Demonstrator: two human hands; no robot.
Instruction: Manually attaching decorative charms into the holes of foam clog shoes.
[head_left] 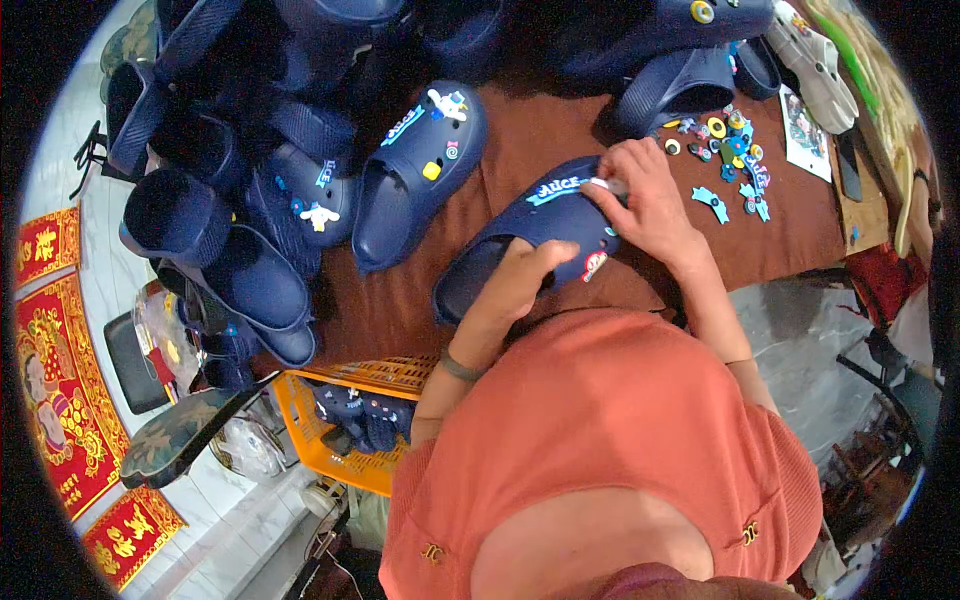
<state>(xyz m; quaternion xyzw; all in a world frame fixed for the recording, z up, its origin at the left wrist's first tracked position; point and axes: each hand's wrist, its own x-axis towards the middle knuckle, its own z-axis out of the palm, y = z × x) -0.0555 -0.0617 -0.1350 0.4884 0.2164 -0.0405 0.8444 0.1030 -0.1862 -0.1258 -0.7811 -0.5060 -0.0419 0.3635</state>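
While both hands [515,285] [645,205] hold one clog [545,225], two decorated clogs [420,165] beside

orange basket [300,400], loose charms [725,150], red prints [60,390]

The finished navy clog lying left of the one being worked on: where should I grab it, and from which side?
Probably by the heel-end rim of the finished clog, coming from the near side. Its open mouth faces the person at the lower left, giving a lip to pinch, while the charms sit on the toe half and are best left untouched. The clog pile crowds its left side.

two hands [520,280], one orange basket [345,400]
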